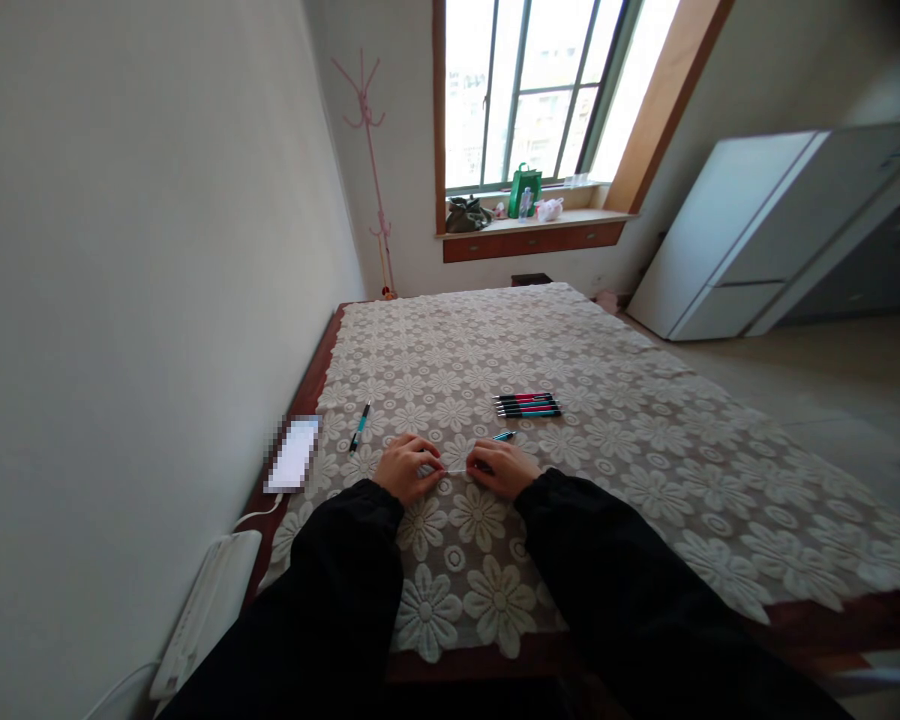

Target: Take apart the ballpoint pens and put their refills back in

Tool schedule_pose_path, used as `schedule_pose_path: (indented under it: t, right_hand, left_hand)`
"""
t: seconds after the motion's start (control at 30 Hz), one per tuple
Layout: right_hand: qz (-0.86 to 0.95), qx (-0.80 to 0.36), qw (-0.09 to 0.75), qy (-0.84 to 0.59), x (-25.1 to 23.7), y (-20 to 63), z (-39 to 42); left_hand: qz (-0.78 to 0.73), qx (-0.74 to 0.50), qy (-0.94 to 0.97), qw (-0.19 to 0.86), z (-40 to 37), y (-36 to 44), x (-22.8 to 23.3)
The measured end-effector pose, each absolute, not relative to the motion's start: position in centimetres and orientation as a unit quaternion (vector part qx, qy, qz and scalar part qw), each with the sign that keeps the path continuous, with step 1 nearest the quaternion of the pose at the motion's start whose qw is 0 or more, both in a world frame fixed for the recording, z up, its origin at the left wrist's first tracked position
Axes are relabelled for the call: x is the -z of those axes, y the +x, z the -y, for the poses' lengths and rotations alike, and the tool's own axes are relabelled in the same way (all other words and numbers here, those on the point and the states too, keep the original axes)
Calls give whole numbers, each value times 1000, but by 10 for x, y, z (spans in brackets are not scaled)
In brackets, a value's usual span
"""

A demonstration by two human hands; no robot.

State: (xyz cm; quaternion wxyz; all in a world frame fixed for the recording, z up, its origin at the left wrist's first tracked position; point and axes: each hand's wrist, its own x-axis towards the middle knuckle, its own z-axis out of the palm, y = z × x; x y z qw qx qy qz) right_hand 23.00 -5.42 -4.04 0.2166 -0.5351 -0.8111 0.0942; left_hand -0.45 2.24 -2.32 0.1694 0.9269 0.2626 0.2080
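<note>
Both my hands rest low over the flowered tablecloth (450,370), fingertips pinched and facing each other a short way apart. Between them runs a thin, pale, straight strip (456,471), with one end at the fingers of my left hand (409,468) and the other at those of my right hand (501,468). Its kind is too small to make out. Just beyond my right hand's knuckles shows a teal and black pen piece (505,436), partly hidden by the hand. A teal and black pen (359,428) lies by itself to the left of my left hand.
Several red, teal and black pens (528,405) lie side by side ahead of my right hand. A phone (294,454) with a cable sits at the left table edge, near a white power strip (210,610) by the wall. Farther off are a window sill (570,217) and a fridge (727,230).
</note>
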Motion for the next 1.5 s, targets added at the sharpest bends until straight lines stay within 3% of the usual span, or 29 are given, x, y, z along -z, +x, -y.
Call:
schedule_pose_path:
  t: [0.3, 0.47, 0.73, 1.07, 1.5]
  right_hand:
    - [754, -17, 308, -580, 36, 257, 53]
    - [732, 27, 262, -629, 42, 266, 52]
    - [790, -69, 166, -586, 31, 285, 57]
    - [800, -156, 138, -563, 20, 282, 63]
    - [812, -135, 206, -530, 25, 237, 63]
  left_hand:
    - [-318, -273, 894, 157, -26, -11, 18]
    - [-297, -266, 904, 152, -24, -12, 14]
    - [-259, -188, 935, 152, -21, -9, 17]
    - [-242, -208, 936, 151, -24, -8, 22]
    - [-215, -237, 932, 169, -24, -4, 25]
